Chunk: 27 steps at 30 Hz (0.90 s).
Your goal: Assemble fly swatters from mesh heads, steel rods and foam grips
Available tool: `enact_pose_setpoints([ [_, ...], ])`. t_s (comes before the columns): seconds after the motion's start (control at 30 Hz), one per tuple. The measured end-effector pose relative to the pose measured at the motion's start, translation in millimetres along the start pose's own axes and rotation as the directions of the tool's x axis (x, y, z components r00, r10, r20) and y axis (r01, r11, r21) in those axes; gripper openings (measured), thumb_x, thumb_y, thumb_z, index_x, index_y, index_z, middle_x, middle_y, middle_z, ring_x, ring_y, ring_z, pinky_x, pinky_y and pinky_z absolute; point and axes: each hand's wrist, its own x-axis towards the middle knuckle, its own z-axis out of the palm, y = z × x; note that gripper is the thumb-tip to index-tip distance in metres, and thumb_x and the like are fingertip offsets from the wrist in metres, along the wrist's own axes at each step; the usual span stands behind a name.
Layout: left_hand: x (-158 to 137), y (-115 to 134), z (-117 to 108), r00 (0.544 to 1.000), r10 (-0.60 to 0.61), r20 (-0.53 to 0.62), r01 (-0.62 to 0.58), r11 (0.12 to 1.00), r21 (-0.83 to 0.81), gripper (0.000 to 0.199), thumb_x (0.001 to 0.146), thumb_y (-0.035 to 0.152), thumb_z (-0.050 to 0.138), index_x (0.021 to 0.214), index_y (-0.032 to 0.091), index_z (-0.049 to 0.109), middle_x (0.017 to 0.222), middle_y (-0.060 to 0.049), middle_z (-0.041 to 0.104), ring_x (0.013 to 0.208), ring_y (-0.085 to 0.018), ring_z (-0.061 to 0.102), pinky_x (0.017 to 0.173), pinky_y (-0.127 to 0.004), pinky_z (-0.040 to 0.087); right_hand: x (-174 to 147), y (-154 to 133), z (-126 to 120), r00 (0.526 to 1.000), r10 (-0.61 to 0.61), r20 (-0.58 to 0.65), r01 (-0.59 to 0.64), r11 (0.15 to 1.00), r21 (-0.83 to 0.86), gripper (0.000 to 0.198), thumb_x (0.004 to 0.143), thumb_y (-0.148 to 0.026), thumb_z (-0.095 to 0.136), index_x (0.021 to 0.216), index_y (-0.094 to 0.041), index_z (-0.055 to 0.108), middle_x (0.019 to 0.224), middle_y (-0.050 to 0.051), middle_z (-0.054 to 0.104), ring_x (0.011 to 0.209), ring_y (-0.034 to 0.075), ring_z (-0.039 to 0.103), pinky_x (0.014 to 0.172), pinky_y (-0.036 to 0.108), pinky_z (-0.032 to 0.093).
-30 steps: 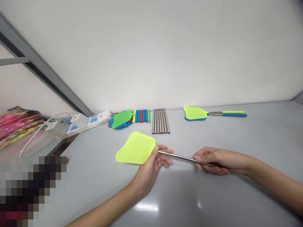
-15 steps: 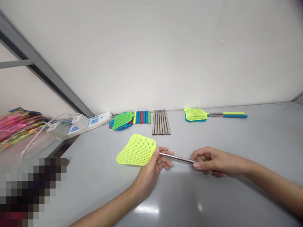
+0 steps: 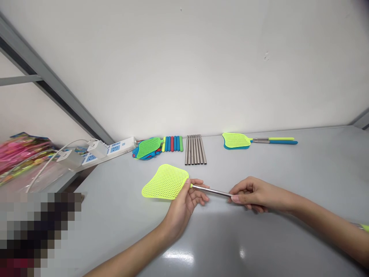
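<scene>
A yellow fly swatter head (image 3: 165,181) is in my left hand (image 3: 184,202), pinched at its neck between thumb and fingers. From that neck a thin metal rod (image 3: 211,190) runs to the right. My right hand (image 3: 255,194) grips the rod's other end between thumb and fingertips. No coloured grip shows on this rod; its far end is hidden by my right hand. Behind my hands lie several bare metal tubes (image 3: 196,150) side by side, and left of them a row of coloured handle grips (image 3: 172,144).
A pile of swatter heads (image 3: 149,148), green on top, lies near a white power strip (image 3: 122,144) with plugs. Two swatters with grips (image 3: 238,141), yellow over blue, rest by the wall. Pink packaged goods (image 3: 25,154) sit far left. A bit of yellow-green (image 3: 365,227) shows at the right edge.
My right hand has shifted slightly left, with the rod still in it. My left hand keeps its hold on the swatter's neck. A yellow-green piece has come into view at the right edge.
</scene>
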Motion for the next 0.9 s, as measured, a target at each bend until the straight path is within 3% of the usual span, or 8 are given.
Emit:
enact_pose_setpoints([
  [0.3, 2.1, 0.6, 0.7, 0.999, -0.02, -0.026, 0.02, 1.0, -0.013, 0.029, 0.087, 0.034, 0.033, 0.089, 0.011, 0.052, 0.085, -0.009, 0.06, 0.063, -0.013, 0.054, 0.064, -0.028, 0.04, 0.4, 0.7, 2.6, 0.998, 0.029, -0.054, -0.026, 0.999, 0.044, 0.043, 0.068, -0.051, 0.059, 0.096, -0.017, 0.056, 0.055, -0.005, 0.048, 0.036, 0.004, 0.039, 0.031, 0.015, 0.028],
  [0.43, 2.2, 0.9, 0.3, 0.999, -0.034, -0.029, 0.034, 0.999, 0.0, 0.03, 0.087, 0.034, 0.033, 0.088, 0.011, 0.053, 0.084, -0.01, 0.061, 0.063, -0.013, 0.055, 0.064, -0.028, 0.04, 0.3, 0.3, 2.2, 0.996, 0.035, -0.08, -0.032, 0.999, 0.042, 0.035, 0.068, -0.048, 0.06, 0.078, -0.014, 0.059, 0.056, -0.003, 0.052, 0.037, 0.004, 0.041, 0.032, 0.015, 0.029],
  [0.53, 1.2, 1.7, 1.7, 0.999, -0.026, 0.033, 0.025, 0.998, 0.053, 0.032, 0.087, 0.033, 0.032, 0.09, 0.01, 0.053, 0.093, -0.014, 0.061, 0.068, -0.015, 0.057, 0.067, -0.031, 0.041, -2.3, -0.4, 0.6, 0.999, 0.025, -0.039, -0.023, 0.998, 0.063, 0.033, 0.069, -0.045, 0.06, 0.068, -0.012, 0.061, 0.054, 0.0, 0.054, 0.036, 0.004, 0.038, 0.032, 0.015, 0.026],
  [0.7, -1.3, 3.1, 3.8, 0.993, 0.015, 0.116, -0.029, 0.993, 0.118, 0.032, 0.088, 0.033, 0.032, 0.095, 0.01, 0.052, 0.102, -0.015, 0.06, 0.079, -0.018, 0.057, 0.082, -0.037, 0.038, -6.1, 0.8, -1.1, 1.0, 0.002, 0.025, -0.006, 0.986, 0.168, 0.032, 0.072, -0.041, 0.059, 0.072, -0.009, 0.065, 0.045, -0.003, 0.046, 0.033, 0.003, 0.029, 0.031, 0.017, 0.019],
  [0.9, -3.1, 3.2, 3.7, 0.982, 0.021, 0.188, -0.056, 0.982, 0.181, 0.035, 0.089, 0.034, 0.028, 0.096, 0.011, 0.054, 0.103, -0.013, 0.06, 0.082, -0.018, 0.057, 0.082, -0.036, 0.038, -6.3, 1.2, -2.2, 0.991, 0.035, 0.129, -0.068, 0.962, 0.266, 0.031, 0.073, -0.04, 0.058, 0.073, -0.01, 0.064, 0.044, -0.006, 0.04, 0.031, 0.001, 0.023, 0.029, 0.017, 0.013],
])
